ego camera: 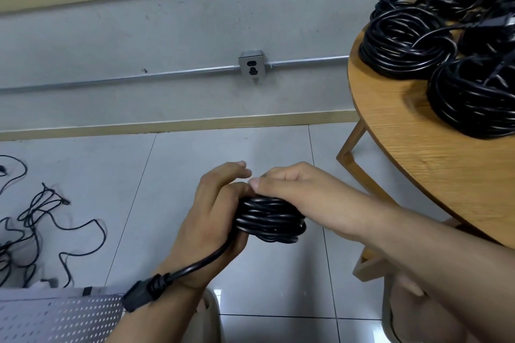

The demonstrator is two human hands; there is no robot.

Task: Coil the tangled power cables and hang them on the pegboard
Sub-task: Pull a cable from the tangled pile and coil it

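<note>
A black power cable coil [269,221] sits between both hands above the tiled floor. My left hand [211,211] grips its left side, fingers curled round the loops. My right hand [295,186] lies over the top of the coil, fingers wrapped on it; the thumb tip meets my left fingers. The cable's free end runs down across my left wrist to a black plug [145,294]. A white pegboard [58,317] lies at the bottom left.
A round wooden table [412,147] at the right carries several coiled black cables [407,42]. Thin tangled cables [36,220] lie on the floor at the left. A wall socket [251,66] sits on a metal conduit on the grey wall.
</note>
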